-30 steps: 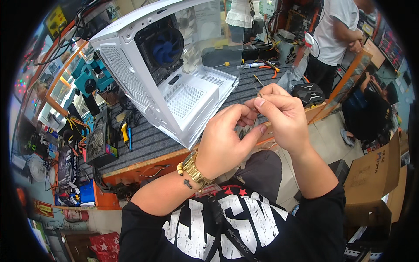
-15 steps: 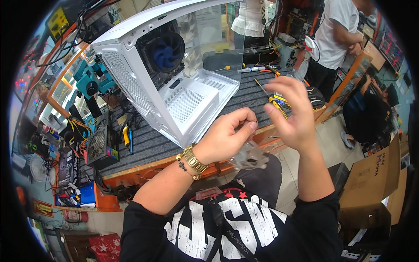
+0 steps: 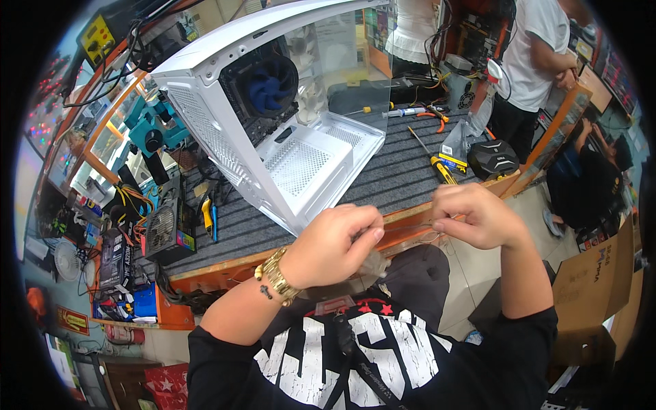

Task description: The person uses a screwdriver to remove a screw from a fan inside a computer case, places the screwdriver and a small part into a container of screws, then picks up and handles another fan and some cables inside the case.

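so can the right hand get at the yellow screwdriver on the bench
Probably yes: the right hand is close by, the yellow screwdriver has its handle toward it, and nothing visible stands between them. The hand's fingers are curled, though; whether they hold something is unclear.

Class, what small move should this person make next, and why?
Perhaps set the clear plastic bag on the grey mat, freeing a hand: it hangs crumpled below the left hand, while the yellow-handled screwdriver lies unheld just beyond the right hand.

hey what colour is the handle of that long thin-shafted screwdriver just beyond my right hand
Yellow-and-black screwdriver handle, seen in the head view.
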`<state>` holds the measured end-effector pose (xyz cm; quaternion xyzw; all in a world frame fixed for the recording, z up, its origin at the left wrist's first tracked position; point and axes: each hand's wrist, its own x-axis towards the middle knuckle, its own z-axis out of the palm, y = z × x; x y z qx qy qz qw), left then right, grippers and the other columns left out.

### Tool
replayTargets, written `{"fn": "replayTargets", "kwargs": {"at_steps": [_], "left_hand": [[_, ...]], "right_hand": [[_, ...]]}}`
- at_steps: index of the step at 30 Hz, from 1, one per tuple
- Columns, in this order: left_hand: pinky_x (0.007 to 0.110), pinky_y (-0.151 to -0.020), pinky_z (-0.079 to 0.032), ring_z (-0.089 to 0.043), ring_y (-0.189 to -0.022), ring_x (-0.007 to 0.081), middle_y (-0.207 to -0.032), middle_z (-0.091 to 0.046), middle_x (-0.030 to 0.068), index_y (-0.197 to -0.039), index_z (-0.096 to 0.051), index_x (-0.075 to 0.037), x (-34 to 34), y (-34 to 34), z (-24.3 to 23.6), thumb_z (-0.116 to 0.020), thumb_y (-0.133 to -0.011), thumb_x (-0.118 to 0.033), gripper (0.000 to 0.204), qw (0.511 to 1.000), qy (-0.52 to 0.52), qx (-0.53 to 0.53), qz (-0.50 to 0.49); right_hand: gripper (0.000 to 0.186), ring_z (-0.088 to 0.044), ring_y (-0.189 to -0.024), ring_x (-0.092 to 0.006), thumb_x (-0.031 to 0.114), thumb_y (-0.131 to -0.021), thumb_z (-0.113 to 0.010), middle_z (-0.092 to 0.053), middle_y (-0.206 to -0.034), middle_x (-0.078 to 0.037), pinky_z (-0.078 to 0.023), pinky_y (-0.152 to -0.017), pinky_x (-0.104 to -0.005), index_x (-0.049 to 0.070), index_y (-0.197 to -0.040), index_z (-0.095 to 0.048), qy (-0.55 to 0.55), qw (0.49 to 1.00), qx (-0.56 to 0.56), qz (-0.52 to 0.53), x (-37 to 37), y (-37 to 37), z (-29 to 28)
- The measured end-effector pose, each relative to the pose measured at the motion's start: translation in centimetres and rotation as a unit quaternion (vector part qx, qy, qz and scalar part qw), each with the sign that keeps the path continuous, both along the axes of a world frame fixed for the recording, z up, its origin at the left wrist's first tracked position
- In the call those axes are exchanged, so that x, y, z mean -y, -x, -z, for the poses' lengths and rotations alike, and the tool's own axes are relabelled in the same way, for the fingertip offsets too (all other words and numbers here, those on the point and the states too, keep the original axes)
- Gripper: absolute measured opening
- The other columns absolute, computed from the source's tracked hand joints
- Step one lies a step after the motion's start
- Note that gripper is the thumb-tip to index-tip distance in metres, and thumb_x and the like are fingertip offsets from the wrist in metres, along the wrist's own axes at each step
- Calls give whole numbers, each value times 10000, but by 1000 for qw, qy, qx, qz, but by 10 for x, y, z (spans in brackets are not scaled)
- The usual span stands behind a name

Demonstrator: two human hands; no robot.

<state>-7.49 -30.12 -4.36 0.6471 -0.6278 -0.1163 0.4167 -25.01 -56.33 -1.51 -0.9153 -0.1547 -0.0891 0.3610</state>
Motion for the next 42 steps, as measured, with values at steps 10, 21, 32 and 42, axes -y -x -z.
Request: {"fn": "replayTargets", "kwargs": {"at_steps": [10, 21, 32, 42], "left_hand": [[351, -716, -520, -642, -740, 231, -828, -678, 122, -967, -684, 23, -41, -2, -8, -672, -1037, -65, 113, 996, -50, -25, -71], [360, -698, -519, -652, -717, 279, -808, -663, 145, -989, -670, 16, -45, 5, -24, -676, -1040, -53, 86, 989, -60, 11, -131], [421, -687, -517, -661, -736, 356, -804, -664, 158, -974, -670, 4, -62, 3, -53, -693, -1014, -51, 72, 978, -52, 103, -172], [347, -666, -510, -659, -702, 229, -797, -669, 119, -991, -674, 9, -83, -2, -61, -680, -1046, -53, 83, 977, -81, 50, -191]], "right_hand": [[92, -607, -809, -310, 38, -934, -743, -635, -810, -107, -496, -816, -421, -2, -886, -675, 44, 997, 18, 61, 45, 33, 6], [118, -610, -811, -308, 42, -940, -746, -626, -833, -114, -500, -741, -416, -9, -896, -650, 107, 983, -38, 144, 60, 61, -5], [123, -593, -793, -293, 0, -908, -773, -601, -828, -119, -483, -763, -400, -16, -891, -652, 83, 960, 6, 266, 73, 58, -12], [113, -644, -906, -340, 2, -885, -779, -644, -853, -136, -494, -819, -431, 3, -934, -677, 261, 910, 101, 306, 77, 42, 9]]}}
